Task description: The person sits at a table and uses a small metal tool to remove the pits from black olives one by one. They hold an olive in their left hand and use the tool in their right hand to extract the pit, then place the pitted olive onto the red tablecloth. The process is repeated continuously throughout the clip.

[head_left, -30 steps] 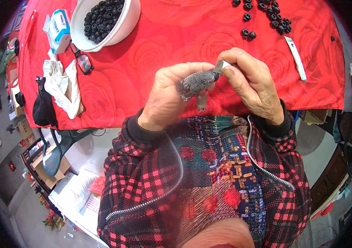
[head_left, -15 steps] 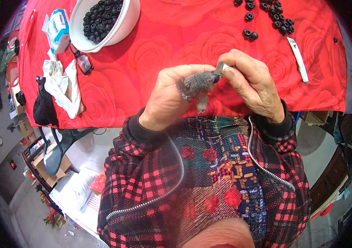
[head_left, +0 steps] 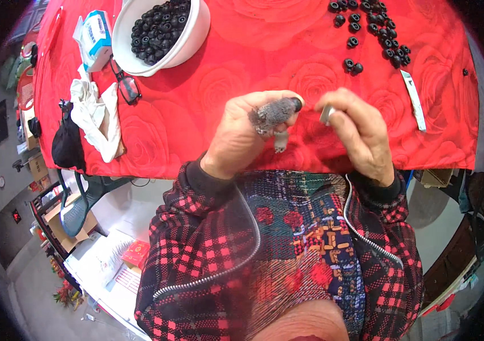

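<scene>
My left hand (head_left: 236, 133) is closed above the near edge of the table, pinching a small round black rubber part (head_left: 296, 104) at its fingertips. A frayed grey knitted piece (head_left: 273, 115) covers a digit of that hand, and a pale cover with a worn tip (head_left: 280, 142) pokes out below. To the right, apart from the black part, my right hand (head_left: 361, 131) grips a small flat metal blade (head_left: 326, 114) between thumb and fingers. This hand is slightly blurred.
A white bowl (head_left: 199, 34) full of black parts stands at the back left. Beside it lie a blue-and-white box (head_left: 95, 37), glasses (head_left: 130, 90), white gloves (head_left: 97, 113) and a black cloth item (head_left: 67, 142). Several loose black parts (head_left: 389, 42) and a white strip (head_left: 414, 101) lie right.
My right hand has drawn the blade rightward, away from the black part it was touching. The left hand keeps its hold. The whole view has shifted slightly.
</scene>
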The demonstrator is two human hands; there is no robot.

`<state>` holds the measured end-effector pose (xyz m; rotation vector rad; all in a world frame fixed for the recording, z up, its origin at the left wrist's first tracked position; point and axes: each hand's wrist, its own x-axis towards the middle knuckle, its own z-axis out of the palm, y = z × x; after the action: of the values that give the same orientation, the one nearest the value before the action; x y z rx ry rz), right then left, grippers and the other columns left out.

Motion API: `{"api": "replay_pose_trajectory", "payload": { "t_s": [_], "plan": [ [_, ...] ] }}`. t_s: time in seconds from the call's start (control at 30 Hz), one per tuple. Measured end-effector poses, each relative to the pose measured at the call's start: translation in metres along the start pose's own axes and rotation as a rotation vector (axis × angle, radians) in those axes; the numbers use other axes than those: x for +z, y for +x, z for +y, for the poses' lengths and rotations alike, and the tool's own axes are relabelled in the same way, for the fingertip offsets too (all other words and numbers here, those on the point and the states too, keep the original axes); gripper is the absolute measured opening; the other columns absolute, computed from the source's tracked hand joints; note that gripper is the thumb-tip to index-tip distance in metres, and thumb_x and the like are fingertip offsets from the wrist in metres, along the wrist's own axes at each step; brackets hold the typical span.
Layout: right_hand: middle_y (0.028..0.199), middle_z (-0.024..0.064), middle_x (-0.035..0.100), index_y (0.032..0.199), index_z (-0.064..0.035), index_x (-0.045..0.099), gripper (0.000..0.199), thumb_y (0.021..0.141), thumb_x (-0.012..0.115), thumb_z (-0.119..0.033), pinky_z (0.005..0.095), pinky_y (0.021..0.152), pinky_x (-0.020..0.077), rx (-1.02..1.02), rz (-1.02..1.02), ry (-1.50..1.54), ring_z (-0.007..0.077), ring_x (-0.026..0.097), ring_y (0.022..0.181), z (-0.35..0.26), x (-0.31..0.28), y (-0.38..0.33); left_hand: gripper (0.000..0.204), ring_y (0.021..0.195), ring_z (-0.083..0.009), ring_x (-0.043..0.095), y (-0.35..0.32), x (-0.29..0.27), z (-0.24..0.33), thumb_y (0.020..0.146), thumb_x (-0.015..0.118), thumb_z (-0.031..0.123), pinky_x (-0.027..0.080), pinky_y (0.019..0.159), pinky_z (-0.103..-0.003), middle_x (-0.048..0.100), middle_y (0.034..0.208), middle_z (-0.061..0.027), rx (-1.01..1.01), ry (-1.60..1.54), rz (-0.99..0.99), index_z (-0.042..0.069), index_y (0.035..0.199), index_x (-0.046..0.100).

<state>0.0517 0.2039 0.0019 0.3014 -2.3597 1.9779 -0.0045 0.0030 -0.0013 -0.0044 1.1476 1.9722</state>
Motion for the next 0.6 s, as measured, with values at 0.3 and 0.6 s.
{"api": "replay_pose_trajectory", "payload": {
  "t_s": [0.3,0.6],
  "plan": [
    [0.079,0.0121,0.057,0.094,0.002,0.058,0.01,0.087,0.055,-0.003,0.0304,0.064,0.0451,-0.095,0.093,-0.115,0.0235,0.058,0.072,0.005,0.009,0.007,0.034,0.065,-0.0094,0.054,-0.01,0.01,-0.002,0.084,0.064,0.015,0.044,0.052,-0.023,0.059,0.084,-0.0052,-0.023,-0.03,-0.013,-0.003,0.113,0.058],
    [0.079,0.0131,0.057,0.092,0.0021,0.059,0.01,0.085,0.057,-0.005,0.0318,0.063,0.0452,-0.094,0.028,-0.108,0.0255,0.058,0.072,0.004,0.007,0.006,0.034,0.062,-0.009,0.054,-0.012,0.01,-0.007,0.085,0.062,0.016,0.044,0.049,-0.023,0.06,0.084,-0.0052,-0.003,-0.029,-0.023,-0.004,0.112,0.058]
  ]
}}
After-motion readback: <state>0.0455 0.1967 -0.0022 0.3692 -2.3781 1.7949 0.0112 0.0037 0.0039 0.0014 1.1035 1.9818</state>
